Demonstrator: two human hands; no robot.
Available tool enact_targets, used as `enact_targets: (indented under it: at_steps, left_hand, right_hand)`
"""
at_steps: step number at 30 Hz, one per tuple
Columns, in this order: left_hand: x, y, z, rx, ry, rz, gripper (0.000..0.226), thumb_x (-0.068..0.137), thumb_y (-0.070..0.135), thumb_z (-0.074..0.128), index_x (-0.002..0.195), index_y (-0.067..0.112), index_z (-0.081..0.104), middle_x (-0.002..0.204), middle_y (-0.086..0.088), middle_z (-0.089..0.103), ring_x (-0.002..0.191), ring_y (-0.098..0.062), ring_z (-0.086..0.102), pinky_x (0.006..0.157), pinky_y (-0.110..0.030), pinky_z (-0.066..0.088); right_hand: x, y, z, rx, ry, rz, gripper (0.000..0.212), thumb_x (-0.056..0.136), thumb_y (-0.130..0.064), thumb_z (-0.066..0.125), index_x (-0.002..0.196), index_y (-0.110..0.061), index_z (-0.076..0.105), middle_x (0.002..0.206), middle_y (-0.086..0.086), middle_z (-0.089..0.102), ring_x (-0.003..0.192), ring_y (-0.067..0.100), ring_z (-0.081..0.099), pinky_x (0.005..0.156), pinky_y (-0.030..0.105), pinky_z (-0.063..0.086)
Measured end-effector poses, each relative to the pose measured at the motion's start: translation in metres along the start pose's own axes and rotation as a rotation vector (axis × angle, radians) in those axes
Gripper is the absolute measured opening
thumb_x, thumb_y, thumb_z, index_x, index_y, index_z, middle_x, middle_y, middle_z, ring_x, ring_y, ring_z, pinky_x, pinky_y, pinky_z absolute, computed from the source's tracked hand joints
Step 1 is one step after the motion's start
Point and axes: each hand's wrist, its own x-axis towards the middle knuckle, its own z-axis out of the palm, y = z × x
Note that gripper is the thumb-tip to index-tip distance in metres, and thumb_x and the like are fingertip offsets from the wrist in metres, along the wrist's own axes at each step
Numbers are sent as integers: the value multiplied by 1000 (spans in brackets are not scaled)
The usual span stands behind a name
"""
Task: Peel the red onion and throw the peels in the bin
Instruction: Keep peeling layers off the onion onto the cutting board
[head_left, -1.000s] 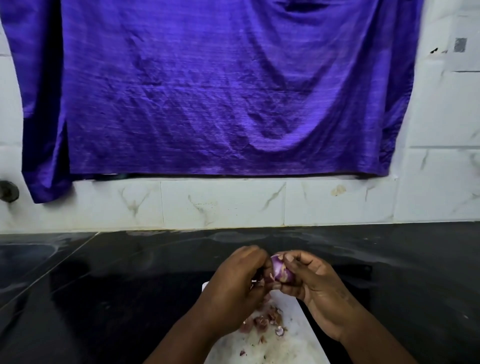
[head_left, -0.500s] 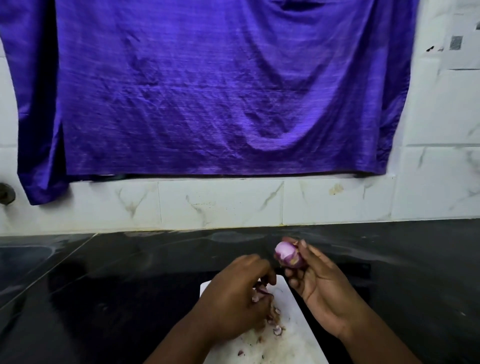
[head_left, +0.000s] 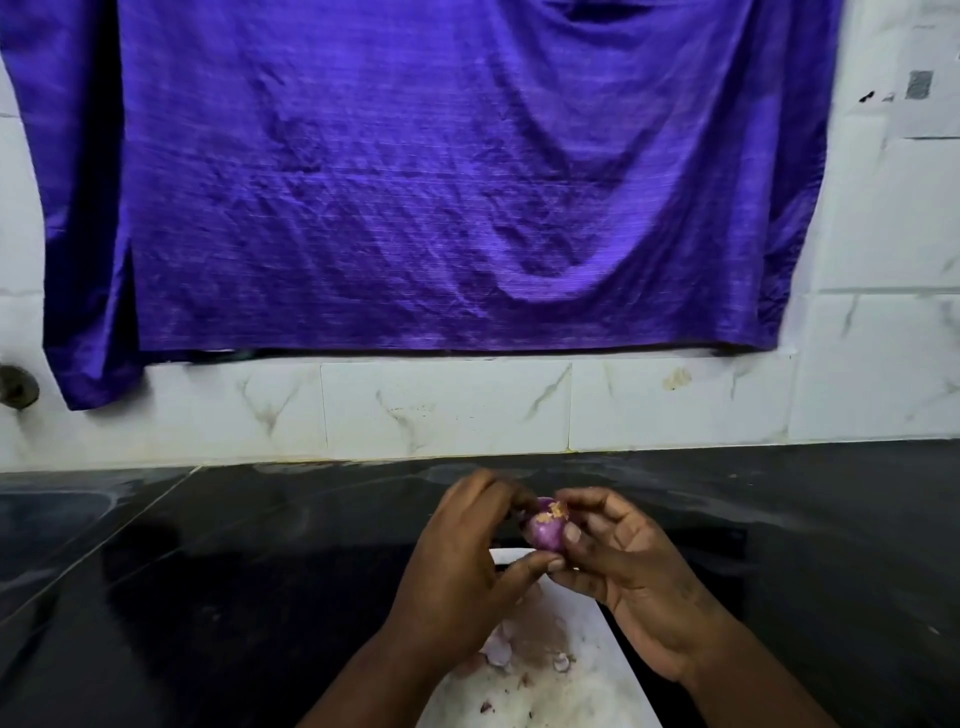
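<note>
While above board (head_left: 592, 654), both hands (head_left: 457, 571) (head_left: 628, 571) fingertip-tight around onion (head_left: 545, 532).

Shows only as two bare forearms (head_left: 753, 680) and hands, low at 6 o'clock. Left hand (head_left: 457, 566) toward 7, right hand (head_left: 628, 566) toward 5. Wears short, trimmed nails, clearest on the right thumb (head_left: 572, 533). Uncovered up to the frame edge.

Can see only part of the small round purple-red onion (head_left: 545, 532) behind the pinching left hand (head_left: 457, 577) and right hand (head_left: 639, 587), and only a blurred, bottom-cropped stretch of flat white board (head_left: 587, 691).
</note>
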Motion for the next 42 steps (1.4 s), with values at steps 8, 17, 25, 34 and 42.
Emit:
enact_targets:
  at_steps: [8,17,25,34,42]
  left_hand:
    - [0,-1,1,-64,-70,-73,28,88,31,82,101,32,56,103,20,55,103,-7,56,80,-8,42]
    - [-2,2,4,-56,-93,-55,24,100,29,68,90,32,47,97,19,47,98,-10,50,76,-16,42]
    - [-1,0,4,-168,25,-18,13,98,36,70,106,25,69,106,19,58,100,-14,64,80,-34,59]
    - [1,-1,4,-191,51,-25,12,99,16,71,89,21,67,91,13,60,86,-15,61,71,-18,47]
    - [-5,-1,7,-33,-188,4,13,99,18,67,98,31,66,97,18,61,94,-5,60,76,-11,42]
  right_hand:
    - [0,1,0,-102,15,-59,48,75,-1,77,122,-8,72,117,17,76,100,31,75,75,34,62]
    - [2,1,3,-101,42,-97,63,63,-37,95,117,-13,75,119,16,75,100,27,75,76,30,60]
    - [1,0,2,-92,44,-97,71,52,-47,98,112,-16,76,119,15,75,95,23,75,72,29,61]
    - [0,0,1,-54,59,-68,39,81,-26,77,115,-7,74,115,20,75,88,22,73,69,28,60]
    - [5,-4,-5,210,170,-50,38,87,-27,63,116,-2,70,100,22,74,63,18,67,53,24,58]
